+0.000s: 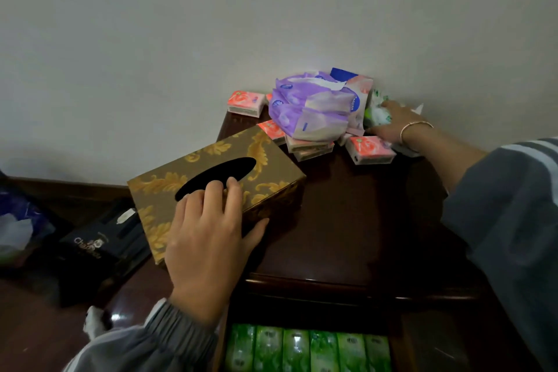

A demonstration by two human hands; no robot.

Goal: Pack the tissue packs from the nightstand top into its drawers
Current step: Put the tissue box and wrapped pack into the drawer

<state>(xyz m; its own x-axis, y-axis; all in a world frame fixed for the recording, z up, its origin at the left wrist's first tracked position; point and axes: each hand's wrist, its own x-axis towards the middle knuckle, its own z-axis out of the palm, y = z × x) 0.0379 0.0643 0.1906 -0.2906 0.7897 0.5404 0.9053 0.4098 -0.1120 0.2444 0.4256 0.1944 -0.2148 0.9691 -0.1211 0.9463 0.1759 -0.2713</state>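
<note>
Your right hand grips green-white pack by wall. Squeeze soft, lift straight up. Purple packs lean just left of grip, pink pack just in front: don't bump them. Your left hand holds gold box, thumb on side. Drawer open far below grip, green packs in row inside. Put yours beside them.

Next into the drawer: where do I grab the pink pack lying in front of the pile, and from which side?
Probably from above: pinch the pink pack across its front and back long edges. It lies flat, its front edge is clear, and the right hand, now gripping a green-white pack, is beside it.
</note>
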